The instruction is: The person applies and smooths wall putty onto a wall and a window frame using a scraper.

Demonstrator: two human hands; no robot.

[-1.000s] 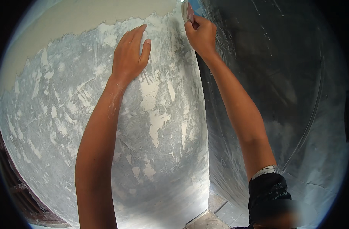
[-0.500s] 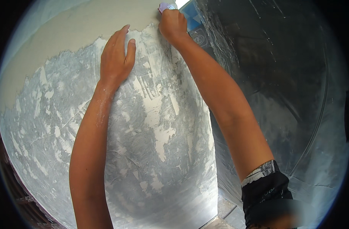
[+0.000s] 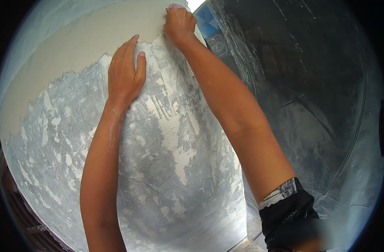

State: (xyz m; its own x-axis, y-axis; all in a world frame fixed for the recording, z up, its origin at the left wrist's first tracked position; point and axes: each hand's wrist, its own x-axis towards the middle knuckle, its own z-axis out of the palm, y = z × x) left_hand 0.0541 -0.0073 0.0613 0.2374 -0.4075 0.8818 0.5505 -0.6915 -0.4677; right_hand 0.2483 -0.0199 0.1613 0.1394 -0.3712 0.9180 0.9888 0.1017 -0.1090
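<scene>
A broad pale surface (image 3: pixel 154 176) fills the left and middle, grey with ragged white patches. Along its upper part runs a smooth beige coat (image 3: pixel 78 42) with a jagged lower edge. My left hand (image 3: pixel 125 77) lies against the surface, fingers stretched upward and thumb apart, the fingertips near that edge. Higher and to the right, my right hand (image 3: pixel 180 26) is closed round a small pinkish-purple thing (image 3: pixel 174 6) at the coat's right end. Only a bit of this thing shows above the knuckles, so its kind is unclear.
Right of the surface stands a dark, shiny sheet (image 3: pixel 309 84) with pale smears and drips. A blue patterned patch (image 3: pixel 207 21) shows beside my right hand. Floor tiles (image 3: pixel 250 243) appear at the bottom; slatted brown material (image 3: pixel 15 201) lies at the lower left.
My right hand has moved slightly left and down in view with the pinkish-purple thing. My left hand stays flat on the surface; the whole view has shifted a little.
</scene>
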